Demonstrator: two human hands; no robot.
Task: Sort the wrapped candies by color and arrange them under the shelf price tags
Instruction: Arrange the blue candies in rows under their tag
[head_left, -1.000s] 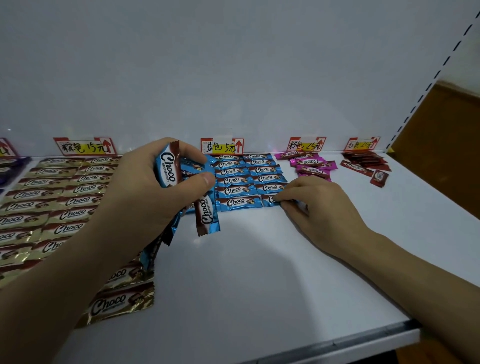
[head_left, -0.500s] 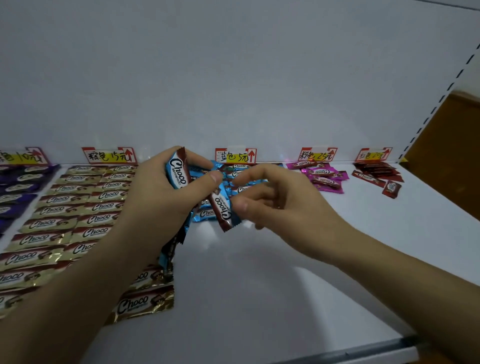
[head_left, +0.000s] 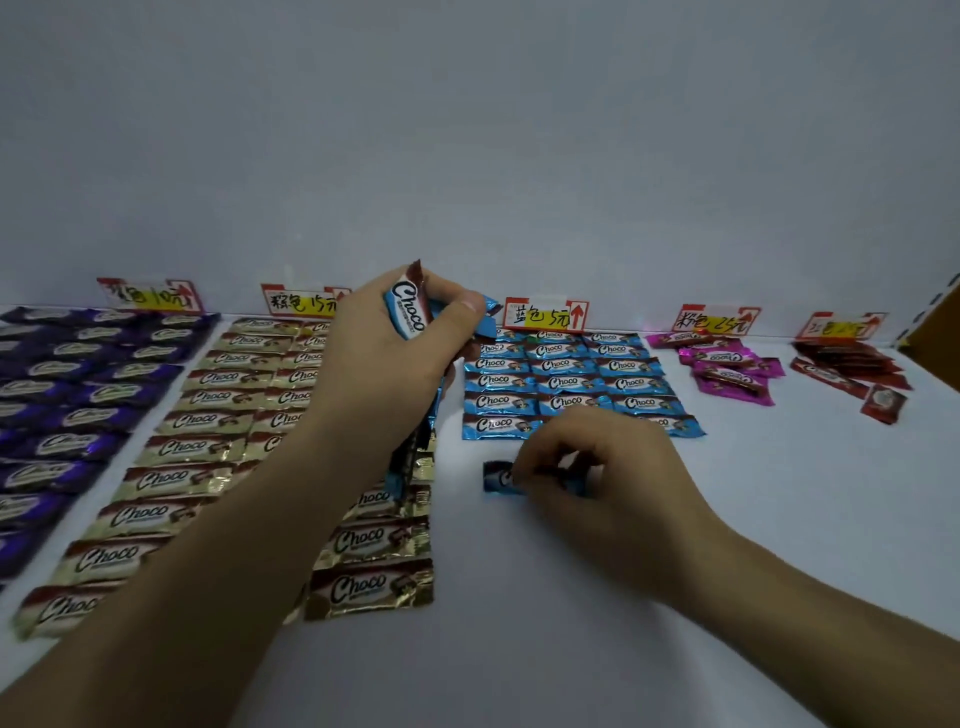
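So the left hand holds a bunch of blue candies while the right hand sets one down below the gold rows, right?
No. The head view shows the right hand setting the candy below the blue rows, not gold; the rest holds.

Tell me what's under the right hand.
The right hand grips one blue candy down by the shelf. Mostly its left end shows; the fingers hide the middle.

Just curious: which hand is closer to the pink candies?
Right. The right hand pinches a blue candy in front and left of the pink candies. The left hand grips a bundle of blue candies farther left.
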